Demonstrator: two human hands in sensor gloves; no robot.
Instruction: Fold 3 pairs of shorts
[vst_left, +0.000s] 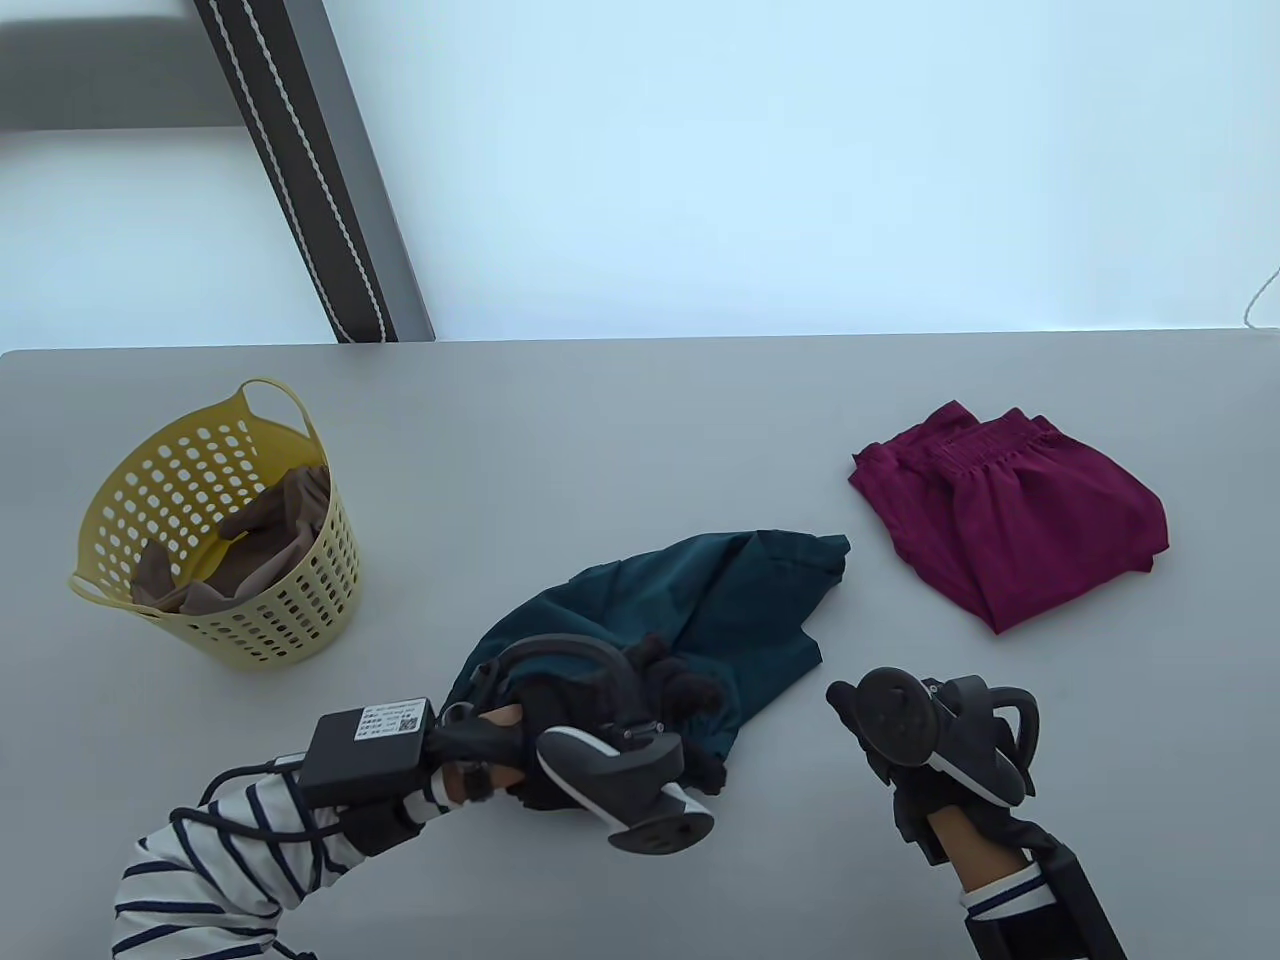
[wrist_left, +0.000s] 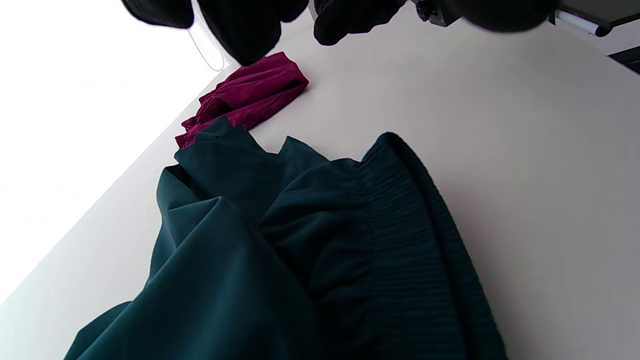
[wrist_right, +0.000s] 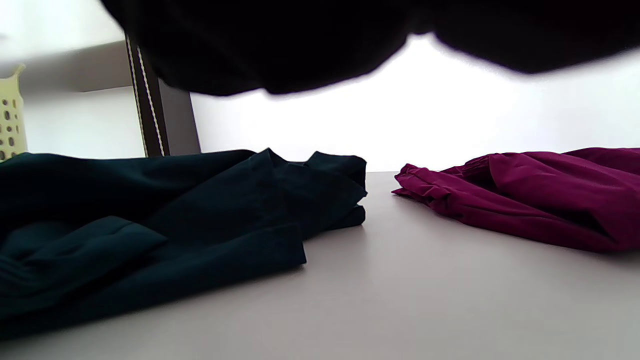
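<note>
The label on the left wrist box is unreadable.

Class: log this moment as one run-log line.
left hand: grips crumpled teal fabric shorts | right hand: free | folded magenta shorts: done | brown shorts: in yellow plastic basket

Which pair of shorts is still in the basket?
The brown shorts, bunched inside the yellow basket. The teal shorts lie under the left hand; the magenta shorts lie folded on the table.

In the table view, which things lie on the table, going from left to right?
yellow basket holding brown shorts → teal shorts → maroon shorts
</note>
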